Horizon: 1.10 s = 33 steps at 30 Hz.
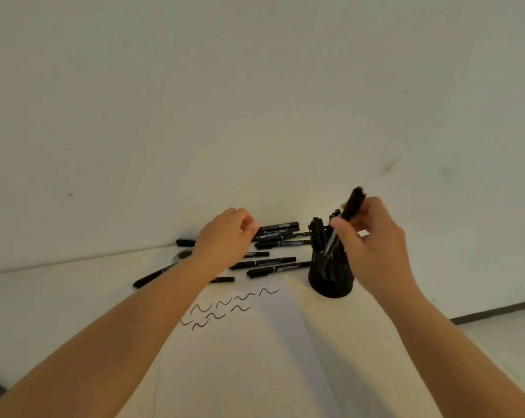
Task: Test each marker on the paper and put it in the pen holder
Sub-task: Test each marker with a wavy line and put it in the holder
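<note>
Holding marker (352,206) — rt hand (372,236), above holder (330,282)

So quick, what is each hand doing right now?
Left hand: fingers curled over the loose markers; whether it grips one cannot be told.
Right hand: holds a black marker above the pen holder.

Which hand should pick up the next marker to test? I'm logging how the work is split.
Left. The left hand hovers over the loose markers on the table, while the right hand grips a marker above the pen holder.
</note>
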Tool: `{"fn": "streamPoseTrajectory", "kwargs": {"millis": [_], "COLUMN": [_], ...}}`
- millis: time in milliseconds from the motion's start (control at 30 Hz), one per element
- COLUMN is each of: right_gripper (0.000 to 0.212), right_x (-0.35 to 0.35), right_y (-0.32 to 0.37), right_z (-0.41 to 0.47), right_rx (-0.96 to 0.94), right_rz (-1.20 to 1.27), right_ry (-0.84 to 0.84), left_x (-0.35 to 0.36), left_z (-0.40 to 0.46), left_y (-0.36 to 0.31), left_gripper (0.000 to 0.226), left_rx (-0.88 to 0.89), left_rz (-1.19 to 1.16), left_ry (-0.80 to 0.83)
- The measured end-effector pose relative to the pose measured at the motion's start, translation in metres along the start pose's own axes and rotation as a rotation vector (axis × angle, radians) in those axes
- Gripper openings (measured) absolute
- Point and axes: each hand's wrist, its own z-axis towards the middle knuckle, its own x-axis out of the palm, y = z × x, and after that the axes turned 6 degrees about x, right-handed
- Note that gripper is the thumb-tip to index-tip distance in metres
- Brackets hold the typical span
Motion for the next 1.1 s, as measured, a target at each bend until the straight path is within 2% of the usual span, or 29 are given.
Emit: {"fn": "streamPoseTrajectory", "kwargs": {"millis": [133, 300, 467, 600, 733, 933, 1100], "right_gripper": [0.017, 0.023, 0.044, 0.063, 0.056, 0.039, 0.035], "right_x": [-0.016, -0.007, 0.007, 0.015, 0.019, 0.022, 0.021], "right_y": [-0.010, -0.034, -0.054, -0.064, -0.070, -0.074, -0.073], "right_z": [0.018, 0.020, 0.014, 0.008, 0.005, 0.003, 0.003], "right_rx": [0.014, 0.063, 0.127, 0.103, 0.049, 0.023, 0.029], "right_rz": [0.009, -0.111, -0.162, -0.184, -0.195, -0.180, -0.205], "right_ry": [-0.163, -0.128, -0.072, -0.043, -0.009, -0.041, -0.041], "left_x": [0.022, 0.048, 0.069, 0.076, 0.084, 0.092, 0.091], "left_z": [0.042, 0.067, 0.077, 0.080, 0.080, 0.079, 0.081], "left_y": [0.027, 0.039, 0.038, 0.037, 0.035, 0.036, 0.035], "left_gripper": [0.029, 0.036, 0.031, 0.030, 0.031, 0.030, 0.032], "left_rx": [-0.086, -0.028, 0.026, 0.026, -0.003, -0.066, -0.114], "left_rz": [0.132, 0.196, 0.328, 0.400, 0.427, 0.331, 0.286], "left_ry": [0.276, 0.377, 0.369, 0.339, 0.313, 0.249, 0.260]}}
